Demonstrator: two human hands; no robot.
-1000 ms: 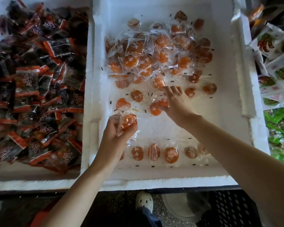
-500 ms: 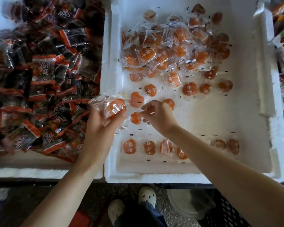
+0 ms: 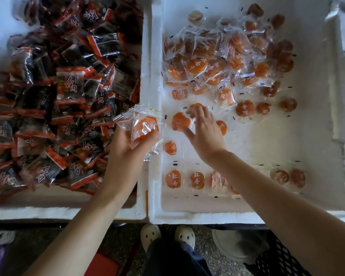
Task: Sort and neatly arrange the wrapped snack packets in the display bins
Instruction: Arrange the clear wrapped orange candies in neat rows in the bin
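A white foam bin (image 3: 317, 136) holds clear packets of orange dried apricot: a loose heap (image 3: 223, 60) at the back and a row (image 3: 195, 180) along the front wall. My left hand (image 3: 126, 148) grips a small stack of these clear packets (image 3: 141, 126) above the wall between the two bins. My right hand (image 3: 203, 132) lies inside the bin with fingers spread, fingertips touching a loose packet (image 3: 180, 121) on the floor. Another single packet (image 3: 170, 147) lies just left of that wrist.
The left foam bin (image 3: 68, 212) is heaped with dark red-and-black packets (image 3: 54, 108). Below the bins' front edge are my white shoes (image 3: 167, 235) on a speckled floor and a black mesh crate (image 3: 277, 261) at the lower right.
My right hand has opened and reached slightly back and left onto a loose packet. My left hand still holds its stack beside the bin wall. The view has shifted left.
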